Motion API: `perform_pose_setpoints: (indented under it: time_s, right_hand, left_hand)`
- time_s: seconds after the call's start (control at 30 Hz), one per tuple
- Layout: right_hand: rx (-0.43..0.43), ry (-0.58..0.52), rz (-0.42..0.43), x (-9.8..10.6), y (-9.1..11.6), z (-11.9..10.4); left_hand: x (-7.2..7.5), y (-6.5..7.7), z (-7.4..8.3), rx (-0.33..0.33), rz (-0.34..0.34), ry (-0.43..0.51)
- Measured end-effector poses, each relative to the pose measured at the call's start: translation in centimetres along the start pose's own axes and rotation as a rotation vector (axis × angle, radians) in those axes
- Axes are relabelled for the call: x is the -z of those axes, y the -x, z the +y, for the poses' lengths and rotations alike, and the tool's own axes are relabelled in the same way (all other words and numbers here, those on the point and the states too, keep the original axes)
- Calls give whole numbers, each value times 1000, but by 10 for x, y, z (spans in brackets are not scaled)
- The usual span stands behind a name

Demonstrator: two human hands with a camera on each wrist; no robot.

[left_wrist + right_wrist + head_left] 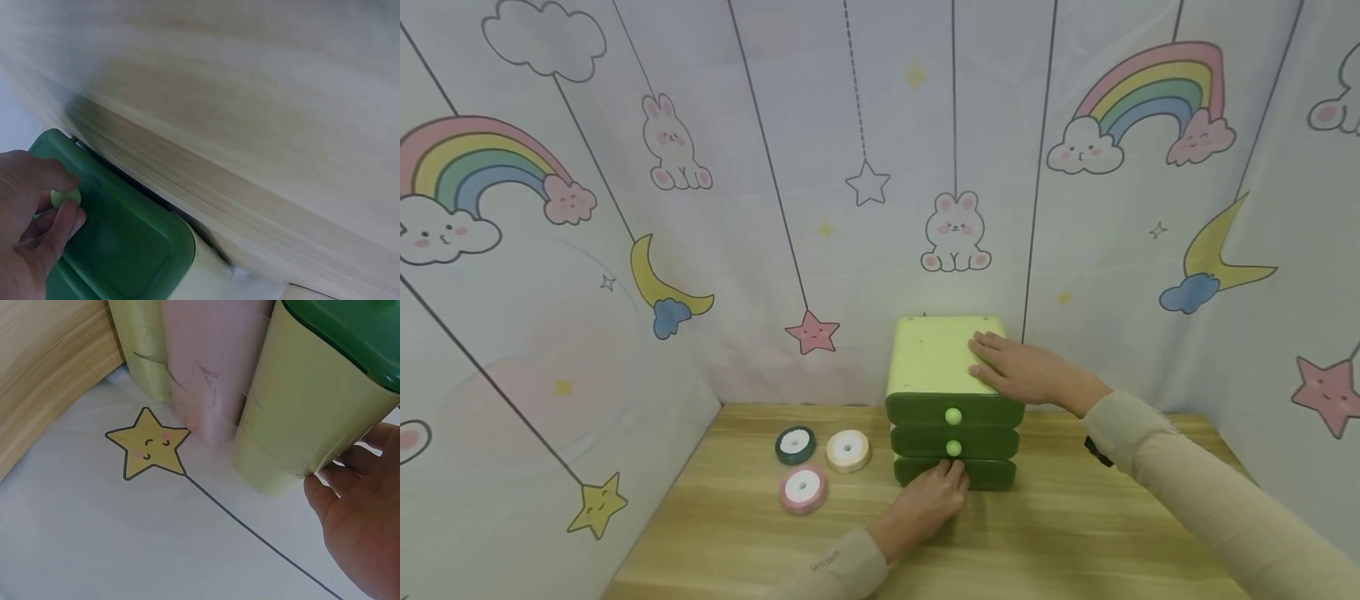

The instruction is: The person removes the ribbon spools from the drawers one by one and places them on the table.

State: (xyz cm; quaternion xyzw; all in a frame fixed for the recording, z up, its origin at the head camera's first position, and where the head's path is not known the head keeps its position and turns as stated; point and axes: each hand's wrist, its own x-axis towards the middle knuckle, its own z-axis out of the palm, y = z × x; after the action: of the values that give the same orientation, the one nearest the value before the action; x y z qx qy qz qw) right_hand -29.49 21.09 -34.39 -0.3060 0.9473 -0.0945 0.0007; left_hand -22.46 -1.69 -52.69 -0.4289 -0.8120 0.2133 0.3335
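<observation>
A small three-drawer cabinet (940,354) has a light green top and dark green drawer fronts. Round light green knobs show on the top drawer (913,409) and the middle drawer (916,441). My left hand (927,502) pinches the knob (65,198) of the bottom drawer (134,240) between thumb and fingers; in the head view the fingers hide that knob. The bottom drawer looks closed. My right hand (1026,371) rests on the right side of the cabinet's top with its fingers extended. The right wrist view shows its fingertips touching the light green casing (315,406).
Left of the cabinet, three ribbon rolls lie flat on the wooden table (1075,533): a dark green roll (786,458), a cream roll (848,467) and a pink roll (805,507). A printed curtain (760,167) stands behind and at both sides.
</observation>
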Motion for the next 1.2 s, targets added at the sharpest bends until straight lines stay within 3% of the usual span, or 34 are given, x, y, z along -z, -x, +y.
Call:
perform_pose_setpoints:
  time_s: [0.27, 0.4, 0.73, 1.0, 1.2]
  right_hand:
    - [-3, -2, -5, -1, -2, -1]
    - [1, 8, 1, -3, -2, -1]
    - [-17, -40, 31, 4, 3, -3]
    - [7, -80, 100, 6, 15, 0]
    - [-49, -158, 185, 3, 33, 9]
  left_hand:
    - [8, 2, 0, 63, -76, 102]
    - [24, 5, -6, 119, -89, 208]
    - [71, 16, -39, 232, -26, 473]
    - [99, 31, -73, 310, 85, 472]
    - [104, 54, -102, 408, 121, 480]
